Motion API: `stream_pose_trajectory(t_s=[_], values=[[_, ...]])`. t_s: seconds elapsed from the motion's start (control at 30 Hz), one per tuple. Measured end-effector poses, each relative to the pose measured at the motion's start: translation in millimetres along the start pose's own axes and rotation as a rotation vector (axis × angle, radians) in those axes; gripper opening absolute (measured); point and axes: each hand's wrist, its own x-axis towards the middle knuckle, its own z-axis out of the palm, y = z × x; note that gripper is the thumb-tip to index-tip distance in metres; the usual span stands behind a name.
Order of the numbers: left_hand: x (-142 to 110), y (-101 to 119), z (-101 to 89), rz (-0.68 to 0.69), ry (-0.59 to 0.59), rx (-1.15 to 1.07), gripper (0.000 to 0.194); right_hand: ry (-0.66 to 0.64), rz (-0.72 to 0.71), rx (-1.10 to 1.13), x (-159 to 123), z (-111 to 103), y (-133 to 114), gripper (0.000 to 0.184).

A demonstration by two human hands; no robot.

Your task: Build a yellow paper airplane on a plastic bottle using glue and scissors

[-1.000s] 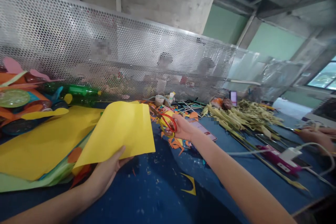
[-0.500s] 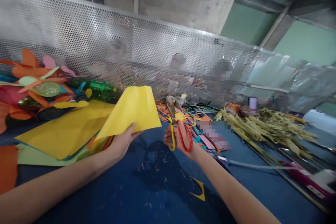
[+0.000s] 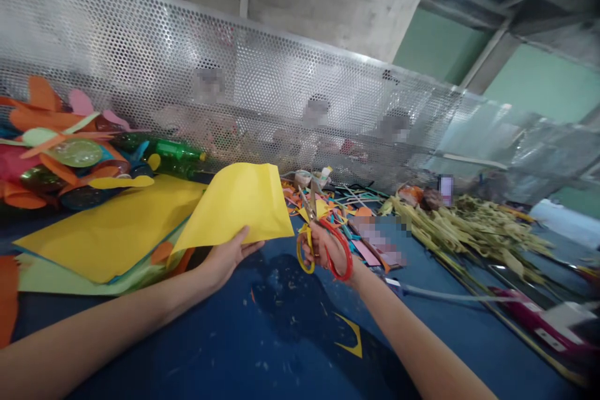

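Observation:
My left hand (image 3: 232, 256) grips a sheet of yellow paper (image 3: 239, 203) by its lower edge, thumb in front and fingers behind. The sheet is raised off the table and curls over to the left. In my right hand (image 3: 321, 247) is a pair of scissors (image 3: 345, 256) with one red and one yellow handle loop. Their blades point up and stand apart, just right of the paper and not touching it. A yellow offcut (image 3: 354, 337) with a curved edge lies on the blue table (image 3: 210, 350) below my hands.
More yellow sheets (image 3: 117, 225) lie at left, near bottles dressed in coloured paper (image 3: 70, 150) and a green bottle (image 3: 173, 150). Behind stands a perforated metal screen (image 3: 140, 62). Coloured scraps (image 3: 337, 206), dried husks (image 3: 469, 225) and a purple power strip (image 3: 539, 319) with a cable lie rightward.
My right hand has turned the scissors from pointing left to pointing up, with the blades now spread. The yellow sheet stays in my left hand. The view has swung left.

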Motion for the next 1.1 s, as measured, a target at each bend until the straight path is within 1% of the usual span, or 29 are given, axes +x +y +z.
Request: stream_pose_trajectory(t_s=[0.1, 0.2, 0.27, 0.4, 0.63, 0.73, 0.9, 1.0, 1.1], values=[[-1.3, -5.0, -1.3, -0.052, -0.026, 0.013, 0.035, -0.025, 0.029, 0.012, -0.3, 2.6, -0.8, 0.04], [-2.3, -7.0, -2.0, -0.058, -0.015, 0.026, 0.035, -0.017, 0.044, 0.019, -1.1, 2.5, -4.2, 0.039], [-2.6, -6.9, -2.1, -0.054, 0.002, 0.032, 0.035, 0.0, 0.029, -0.009, -1.2, 0.5, -5.4, 0.039], [-2.8, -5.8, -1.8, -0.049, 0.002, 0.033, 0.036, 0.054, 0.01, -0.069, 1.7, -5.2, -2.5, 0.037], [-4.7, -5.2, -0.3, -0.059, -0.004, 0.049, 0.036, 0.119, 0.013, -0.086, 9.2, -7.7, 5.9, 0.024], [-4.2, -6.6, -1.7, -0.064, -0.003, 0.041, 0.036, 0.129, 0.022, -0.094, 7.6, -5.8, 3.2, 0.026], [-1.3, -10.0, -4.8, -0.042, -0.01, 0.028, 0.041, 0.169, 0.052, -0.124, 6.5, -4.2, 1.7, 0.035], [-0.7, -10.5, -5.2, -0.052, -0.017, 0.039, 0.039, 0.196, 0.022, -0.159, 10.5, -6.9, 5.5, 0.031], [-1.0, -10.2, -5.0, -0.05, -0.011, 0.047, 0.038, 0.256, -0.016, -0.227, 14.8, -14.4, 7.0, 0.026]])
